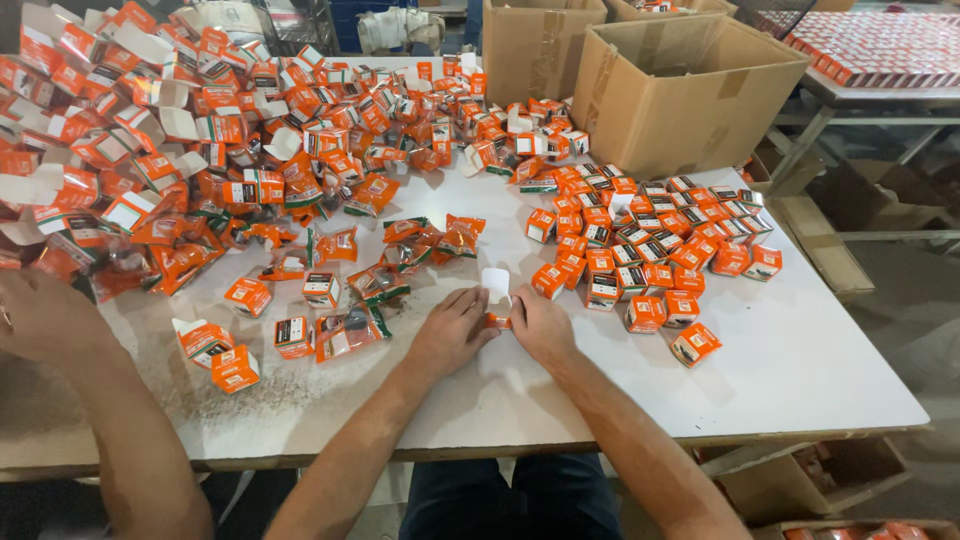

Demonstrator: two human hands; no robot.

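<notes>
Resting near the front edge of the white worktop (800, 370), a small orange box (497, 305) with its white flap raised is pinched between the left hand (452, 330) and the right hand (541, 325) — fingers of both closed on it. Closed orange boxes (650, 250) are grouped just to the right, a loose heap of open boxes (200, 140) is spread at the left, and another person's arm (110, 400) is laid on the worktop's left edge.
</notes>
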